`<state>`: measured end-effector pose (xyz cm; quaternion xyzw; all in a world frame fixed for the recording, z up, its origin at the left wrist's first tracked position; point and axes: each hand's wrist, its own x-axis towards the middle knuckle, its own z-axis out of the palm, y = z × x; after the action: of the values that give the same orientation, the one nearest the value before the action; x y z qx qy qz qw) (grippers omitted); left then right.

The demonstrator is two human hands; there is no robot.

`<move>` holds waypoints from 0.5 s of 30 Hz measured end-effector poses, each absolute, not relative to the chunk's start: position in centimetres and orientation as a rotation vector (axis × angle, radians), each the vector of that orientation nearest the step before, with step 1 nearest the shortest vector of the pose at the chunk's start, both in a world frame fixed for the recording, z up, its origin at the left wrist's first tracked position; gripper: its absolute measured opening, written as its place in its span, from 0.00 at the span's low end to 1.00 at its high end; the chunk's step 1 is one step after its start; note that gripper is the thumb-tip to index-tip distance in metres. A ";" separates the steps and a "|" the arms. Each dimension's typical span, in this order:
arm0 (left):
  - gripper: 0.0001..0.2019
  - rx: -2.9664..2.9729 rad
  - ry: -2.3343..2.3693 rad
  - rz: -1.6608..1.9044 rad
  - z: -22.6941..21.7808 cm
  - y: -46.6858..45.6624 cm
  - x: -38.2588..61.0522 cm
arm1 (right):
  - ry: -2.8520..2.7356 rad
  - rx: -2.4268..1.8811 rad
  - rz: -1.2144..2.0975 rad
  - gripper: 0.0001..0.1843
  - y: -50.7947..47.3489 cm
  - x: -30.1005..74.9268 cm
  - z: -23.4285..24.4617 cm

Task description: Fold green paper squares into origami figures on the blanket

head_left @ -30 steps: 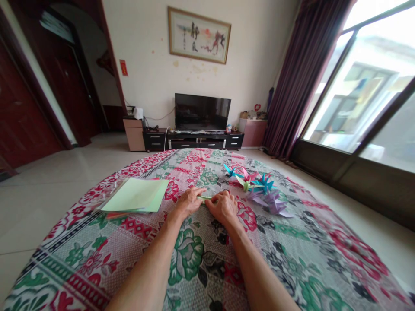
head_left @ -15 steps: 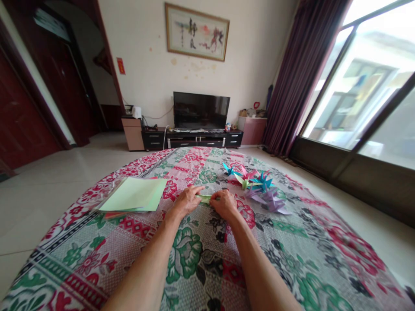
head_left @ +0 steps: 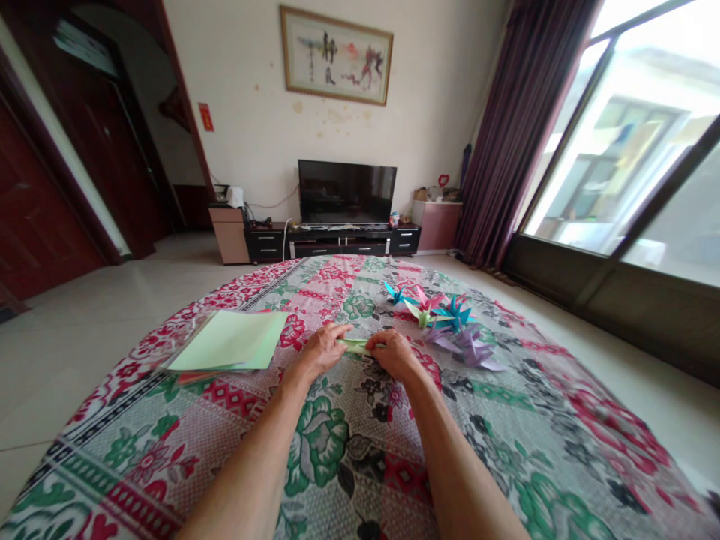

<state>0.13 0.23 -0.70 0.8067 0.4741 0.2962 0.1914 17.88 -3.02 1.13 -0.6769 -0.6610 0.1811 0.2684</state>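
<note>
A small folded piece of light green paper (head_left: 355,345) lies on the round table with the flowered cloth (head_left: 337,450). My left hand (head_left: 322,348) presses on its left end, fingers curled over it. My right hand (head_left: 395,352) pinches its right end with bent fingers. Most of the paper is hidden under the two hands. Both forearms reach out from the near edge of the table.
A stack of coloured paper sheets (head_left: 229,349), light green on top, lies to the left of my hands. Several folded paper flowers (head_left: 444,322) in blue, pink, green and purple lie to the right. Beyond the table stand a television (head_left: 346,193), a low cabinet and a large window.
My right hand has slid slightly right and drawn its fingers in on the green paper. The camera has tipped a little, so the room sits slightly higher in view.
</note>
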 end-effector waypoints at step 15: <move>0.24 2.279 1.400 0.798 -0.6 0.3 0.2 | -1.717 -2.024 0.297 0.12 -3.6 16.4 1.7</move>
<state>0.23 0.35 -0.63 0.8040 0.4938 0.2817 0.1741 16.41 -3.57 1.70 -0.7371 -0.6250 0.1081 0.2332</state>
